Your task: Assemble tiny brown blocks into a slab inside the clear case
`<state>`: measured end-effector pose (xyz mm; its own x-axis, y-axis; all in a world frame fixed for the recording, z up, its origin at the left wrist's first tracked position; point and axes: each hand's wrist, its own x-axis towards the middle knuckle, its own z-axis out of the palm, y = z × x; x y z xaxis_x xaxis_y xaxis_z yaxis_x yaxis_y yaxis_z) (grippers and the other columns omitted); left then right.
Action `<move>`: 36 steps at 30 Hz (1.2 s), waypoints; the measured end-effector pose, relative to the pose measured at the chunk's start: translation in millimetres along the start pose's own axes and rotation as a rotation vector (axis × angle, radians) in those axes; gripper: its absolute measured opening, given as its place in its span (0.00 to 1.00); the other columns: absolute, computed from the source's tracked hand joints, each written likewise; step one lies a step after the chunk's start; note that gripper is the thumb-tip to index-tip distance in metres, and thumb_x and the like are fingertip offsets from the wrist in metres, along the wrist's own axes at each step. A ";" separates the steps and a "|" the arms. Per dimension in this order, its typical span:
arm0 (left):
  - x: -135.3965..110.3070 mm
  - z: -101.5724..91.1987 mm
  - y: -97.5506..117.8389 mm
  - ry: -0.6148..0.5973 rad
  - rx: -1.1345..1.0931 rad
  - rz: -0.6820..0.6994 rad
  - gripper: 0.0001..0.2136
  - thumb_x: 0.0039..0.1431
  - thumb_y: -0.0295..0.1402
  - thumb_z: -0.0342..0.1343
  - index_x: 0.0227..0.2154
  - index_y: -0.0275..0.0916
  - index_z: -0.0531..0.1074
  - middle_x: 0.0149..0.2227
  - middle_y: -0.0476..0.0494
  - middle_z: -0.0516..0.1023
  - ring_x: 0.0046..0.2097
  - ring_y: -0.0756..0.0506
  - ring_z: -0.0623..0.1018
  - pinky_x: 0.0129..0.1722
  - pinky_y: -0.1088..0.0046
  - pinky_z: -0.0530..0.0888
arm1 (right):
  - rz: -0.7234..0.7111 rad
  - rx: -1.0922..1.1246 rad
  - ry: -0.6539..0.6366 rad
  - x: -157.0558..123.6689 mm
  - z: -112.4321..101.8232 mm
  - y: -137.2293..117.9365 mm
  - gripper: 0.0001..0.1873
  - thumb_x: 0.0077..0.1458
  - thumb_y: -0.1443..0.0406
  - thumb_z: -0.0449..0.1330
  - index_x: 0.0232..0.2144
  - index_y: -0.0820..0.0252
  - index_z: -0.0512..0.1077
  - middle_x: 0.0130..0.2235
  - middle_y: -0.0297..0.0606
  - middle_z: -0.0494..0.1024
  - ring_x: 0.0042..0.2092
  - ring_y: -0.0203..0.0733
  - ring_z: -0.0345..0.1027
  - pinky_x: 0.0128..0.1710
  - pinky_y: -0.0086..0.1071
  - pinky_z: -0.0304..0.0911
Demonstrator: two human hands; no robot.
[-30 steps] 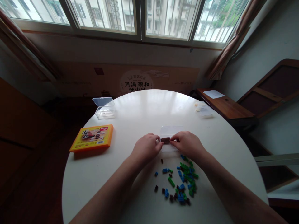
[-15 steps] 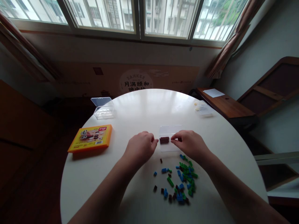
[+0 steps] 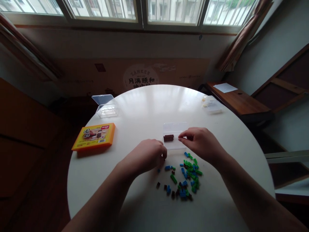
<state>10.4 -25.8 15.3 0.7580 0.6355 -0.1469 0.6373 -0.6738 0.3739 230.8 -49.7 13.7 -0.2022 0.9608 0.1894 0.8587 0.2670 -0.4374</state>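
My left hand (image 3: 151, 154) is turned down to the table, its fingers pinched over a small dark brown building brick (image 3: 164, 159) that they mostly hide. My right hand (image 3: 196, 139) hovers at the right part of an open clear plastic case (image 3: 180, 141). Its thumb and forefinger are pressed together; whatever may be between them is too small to make out. Inside the case at the left lies a stack of brown bricks (image 3: 168, 138) in a row. Loose green, blue and brown bricks (image 3: 193, 172) are scattered in front of the case, between my forearms.
A yellow-orange box (image 3: 94, 137) lies at the left of the round white table (image 3: 140, 109). Behind it stands an open clear case (image 3: 107, 111). Another clear case (image 3: 212, 104) with pale pieces is at the back right. A wooden side table (image 3: 241, 101) holds a paper sheet.
My left hand has moved from beside the case down and towards me, onto the single brown brick. My right hand stays by the case. The view has tilted slightly downward.
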 end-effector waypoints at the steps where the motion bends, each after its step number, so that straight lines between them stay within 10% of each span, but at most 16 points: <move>1: 0.1 0.0 0.7 0.000 0.011 -0.009 0.09 0.46 0.23 0.57 0.25 0.44 0.79 0.31 0.49 0.80 0.32 0.47 0.76 0.31 0.72 0.68 | 0.001 -0.002 -0.009 0.0 -0.1 0.1 0.08 0.57 0.62 0.60 0.34 0.52 0.81 0.35 0.33 0.82 0.35 0.39 0.73 0.37 0.32 0.65; 13: -0.6 -1.7 1.5 0.000 0.024 -0.025 0.07 0.51 0.26 0.57 0.26 0.43 0.79 0.31 0.47 0.80 0.31 0.47 0.76 0.32 0.73 0.69 | -0.038 0.004 -0.050 -0.2 -1.0 1.0 0.07 0.56 0.62 0.61 0.33 0.52 0.80 0.33 0.33 0.81 0.33 0.37 0.71 0.34 0.31 0.63; 23: 4.6 4.5 -1.1 0.374 -0.071 -0.026 0.07 0.62 0.31 0.54 0.36 0.42 0.77 0.38 0.47 0.78 0.35 0.49 0.76 0.34 0.75 0.71 | -0.244 0.182 -0.025 -6.2 7.5 -7.7 0.08 0.58 0.62 0.60 0.36 0.53 0.80 0.33 0.33 0.79 0.31 0.34 0.70 0.33 0.28 0.61; 36: 7.9 8.1 1.8 0.358 -0.061 -0.031 0.07 0.62 0.34 0.55 0.37 0.41 0.77 0.39 0.46 0.78 0.35 0.49 0.77 0.34 0.75 0.71 | -0.219 0.140 0.003 -4.6 12.4 -5.9 0.07 0.58 0.63 0.61 0.35 0.52 0.80 0.33 0.33 0.79 0.33 0.35 0.70 0.34 0.28 0.60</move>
<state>18.6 -25.0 7.3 0.6345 0.7546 0.1672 0.6417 -0.6349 0.4302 220.9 -54.8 4.6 -0.3746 0.8787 0.2959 0.7211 0.4767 -0.5028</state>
